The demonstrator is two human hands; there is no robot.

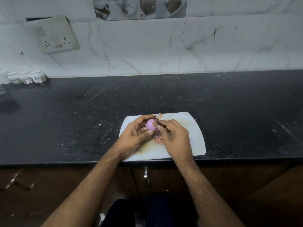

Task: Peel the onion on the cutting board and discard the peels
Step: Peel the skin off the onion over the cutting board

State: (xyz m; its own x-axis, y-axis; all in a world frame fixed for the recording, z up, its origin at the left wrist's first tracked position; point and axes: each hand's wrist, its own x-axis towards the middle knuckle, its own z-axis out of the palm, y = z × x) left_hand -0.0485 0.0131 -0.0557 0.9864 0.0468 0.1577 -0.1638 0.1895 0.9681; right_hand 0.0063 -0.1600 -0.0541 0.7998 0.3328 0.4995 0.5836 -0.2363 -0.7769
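A small purple onion [151,124], its brown root end facing me, is held above the white cutting board [193,138]. My left hand [136,133] cups it from the left, thumb under it. My right hand [173,136] pinches at the onion's right side with its fingertips, where a bit of skin shows. A heap of pinkish peels [158,139] lies on the board just below the onion, partly hidden by my right hand. Another scrap of peel [159,114] lies at the board's far edge.
The board sits at the front edge of a black speckled counter [82,115]. Several white cups [24,77] stand at the far left against the tiled wall. A socket plate [54,36] is on the wall. Cabinet doors with a metal handle [145,176] lie below.
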